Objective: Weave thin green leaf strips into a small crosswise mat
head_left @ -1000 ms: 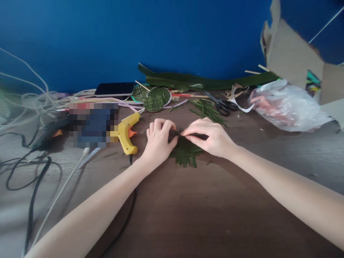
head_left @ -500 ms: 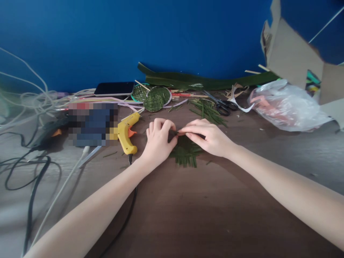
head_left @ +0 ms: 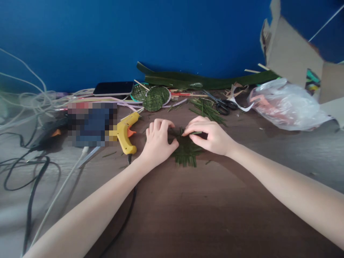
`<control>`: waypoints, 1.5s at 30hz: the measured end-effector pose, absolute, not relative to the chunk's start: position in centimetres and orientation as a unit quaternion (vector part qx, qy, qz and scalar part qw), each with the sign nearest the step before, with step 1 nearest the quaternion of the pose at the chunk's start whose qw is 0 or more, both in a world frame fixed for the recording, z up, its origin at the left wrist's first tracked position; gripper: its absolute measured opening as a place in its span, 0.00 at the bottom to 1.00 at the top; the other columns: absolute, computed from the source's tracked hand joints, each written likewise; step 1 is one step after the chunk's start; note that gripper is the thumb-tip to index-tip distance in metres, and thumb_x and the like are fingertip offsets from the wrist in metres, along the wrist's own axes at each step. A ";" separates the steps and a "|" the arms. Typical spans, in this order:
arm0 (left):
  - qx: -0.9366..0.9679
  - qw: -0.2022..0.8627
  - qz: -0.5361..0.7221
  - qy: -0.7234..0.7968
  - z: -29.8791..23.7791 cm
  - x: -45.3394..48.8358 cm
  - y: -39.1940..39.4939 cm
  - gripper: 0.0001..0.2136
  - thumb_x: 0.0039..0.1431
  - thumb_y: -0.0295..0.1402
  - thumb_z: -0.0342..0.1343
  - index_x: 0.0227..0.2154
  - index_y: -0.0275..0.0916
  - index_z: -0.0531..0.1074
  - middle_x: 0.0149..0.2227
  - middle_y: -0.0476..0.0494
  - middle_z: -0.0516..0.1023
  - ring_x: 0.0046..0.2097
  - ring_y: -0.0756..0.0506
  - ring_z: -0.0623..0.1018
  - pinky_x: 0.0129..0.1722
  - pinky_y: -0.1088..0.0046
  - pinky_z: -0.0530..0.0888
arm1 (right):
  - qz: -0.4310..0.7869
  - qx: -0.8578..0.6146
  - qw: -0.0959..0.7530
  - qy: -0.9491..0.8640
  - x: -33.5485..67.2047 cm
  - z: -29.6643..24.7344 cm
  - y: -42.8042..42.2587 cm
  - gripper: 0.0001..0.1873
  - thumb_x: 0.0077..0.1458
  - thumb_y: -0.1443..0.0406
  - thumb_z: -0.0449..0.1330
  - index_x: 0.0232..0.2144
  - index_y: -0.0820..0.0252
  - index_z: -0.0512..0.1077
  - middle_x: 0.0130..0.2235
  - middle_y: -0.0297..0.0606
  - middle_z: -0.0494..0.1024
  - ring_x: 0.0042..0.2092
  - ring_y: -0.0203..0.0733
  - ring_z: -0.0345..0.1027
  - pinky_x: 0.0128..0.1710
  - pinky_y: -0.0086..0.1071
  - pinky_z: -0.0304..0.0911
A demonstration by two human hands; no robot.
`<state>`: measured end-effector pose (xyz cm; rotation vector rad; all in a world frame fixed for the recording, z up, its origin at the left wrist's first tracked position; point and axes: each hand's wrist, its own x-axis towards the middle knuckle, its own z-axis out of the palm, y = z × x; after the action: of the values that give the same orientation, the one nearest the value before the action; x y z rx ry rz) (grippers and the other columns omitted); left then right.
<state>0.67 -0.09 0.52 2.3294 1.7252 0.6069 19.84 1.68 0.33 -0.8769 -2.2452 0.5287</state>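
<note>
A small woven piece of dark green leaf strips (head_left: 188, 147) lies flat on the table, its loose strip ends fringed toward me. On its left side rests my left hand (head_left: 159, 139), thumb and fingers apart, partly covering the weave. My right hand (head_left: 211, 134) is at the upper right of the piece, pinching a narrow green leaf strip (head_left: 197, 133) between thumb and fingers. Its index fingertip touches the weave near the upper middle. The weave's left and right edges are partly hidden under my hands.
Left of my hands lies a yellow glue gun (head_left: 125, 134) with a black cord. Behind are round woven pieces (head_left: 153, 99), a phone (head_left: 113, 88), cut leaf strips (head_left: 205, 110), scissors (head_left: 225, 106) and long leaves (head_left: 188, 80). A plastic bag (head_left: 287, 107) and cardboard (head_left: 295, 53) stand right.
My left thumb and fingers have spread apart from their closed position. My right hand has shifted slightly, its thumb and index finger now further apart over the weave.
</note>
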 end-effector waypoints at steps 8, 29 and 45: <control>0.796 0.101 0.233 0.550 0.3 0.5 0.0 0.18 0.48 0.26 0.53 0.44 0.39 0.61 0.41 0.44 0.70 0.45 0.41 0.68 0.45 0.61 0.65 | 0.188 -0.327 0.334 -0.864 19.9 0.2 1.8 0.10 0.50 0.73 0.54 0.30 0.58 0.74 0.35 0.37 0.78 0.41 0.43 0.65 0.44 0.41 0.58; 0.826 0.152 0.238 0.488 0.7 0.3 0.2 0.11 0.51 0.22 0.52 0.37 0.38 0.71 0.39 0.45 0.75 0.42 0.44 0.70 0.45 0.65 0.68 | 0.153 -0.319 0.305 -0.884 19.8 0.0 1.9 0.10 0.48 0.74 0.53 0.28 0.58 0.72 0.34 0.37 0.77 0.41 0.44 0.65 0.43 0.41 0.57; 0.797 0.180 0.296 0.494 0.5 0.4 0.1 0.11 0.50 0.20 0.48 0.37 0.39 0.62 0.35 0.46 0.72 0.38 0.47 0.72 0.41 0.67 0.69 | 0.139 -0.317 0.294 -0.891 19.7 0.2 1.7 0.09 0.49 0.73 0.53 0.26 0.58 0.71 0.33 0.37 0.76 0.40 0.43 0.65 0.40 0.39 0.55</control>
<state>0.35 0.06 0.54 2.2526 1.3952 0.8376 19.75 1.71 0.23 -0.8451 -2.3713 0.3710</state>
